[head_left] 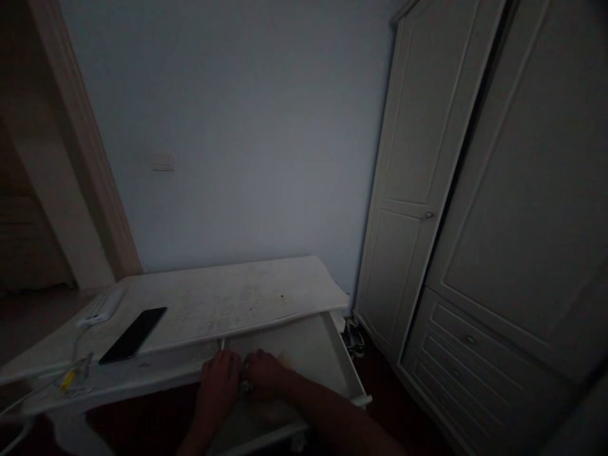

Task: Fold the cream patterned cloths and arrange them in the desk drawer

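A pulled-out white drawer (308, 348) under the desk has both my hands over its left part. My left hand (221, 375) is at the drawer's left side wall (222, 344), with its fingers curled down; what they hold is hidden. Close beside it, my right hand (261, 373) is closed with bent fingers, reaching across the drawer from the right. A small pale thing (245, 385) shows between the two hands, too dark and blurred to name.
The white desk top (228, 291) has dark marks. On its left lie a black phone (133, 334), a white power strip (101, 308) and cables with a yellow piece (68, 380). Shoes (353, 339) stand on the floor between desk and wardrobe (408, 253).
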Available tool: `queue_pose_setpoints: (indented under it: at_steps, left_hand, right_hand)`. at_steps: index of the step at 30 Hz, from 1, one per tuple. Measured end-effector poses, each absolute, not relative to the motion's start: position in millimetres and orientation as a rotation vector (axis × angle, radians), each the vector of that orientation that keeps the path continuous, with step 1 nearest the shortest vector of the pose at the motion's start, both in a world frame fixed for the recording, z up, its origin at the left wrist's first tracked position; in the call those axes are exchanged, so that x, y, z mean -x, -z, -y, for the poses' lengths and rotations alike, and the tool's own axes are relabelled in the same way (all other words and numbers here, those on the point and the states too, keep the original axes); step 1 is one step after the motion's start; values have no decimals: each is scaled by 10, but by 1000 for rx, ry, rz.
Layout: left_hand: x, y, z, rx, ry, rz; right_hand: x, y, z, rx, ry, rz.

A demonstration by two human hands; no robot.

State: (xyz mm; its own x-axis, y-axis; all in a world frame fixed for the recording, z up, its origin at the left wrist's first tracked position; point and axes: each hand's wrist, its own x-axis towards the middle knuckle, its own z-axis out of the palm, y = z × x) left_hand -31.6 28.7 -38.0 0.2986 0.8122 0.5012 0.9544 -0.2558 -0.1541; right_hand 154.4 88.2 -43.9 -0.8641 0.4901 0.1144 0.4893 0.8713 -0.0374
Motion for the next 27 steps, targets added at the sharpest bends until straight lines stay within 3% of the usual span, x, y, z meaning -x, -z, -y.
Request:
queue_pose_setpoints:
  at_steps: [6,11,15,21,27]
  left_hand:
    - [265,385,-281,2080,622,1564]
    - [282,373,-293,2103,727,1561]
    - [299,443,-299,2060,603,1537]
    - [311,533,-320,2028,488,1482]
    - [290,478,-328,2051,594,1490]
  right_hand:
    - [-1520,267,-1026,1243,-275,2597]
    - [-1826,144,-1196,1461,-239,2402]
    - [-2253,67,-1301,1650,-215,2278]
    - [-2842,-44,-1280,1763,-161,2208]
    - [-3033,-62,-1199,1751,-165,2253]
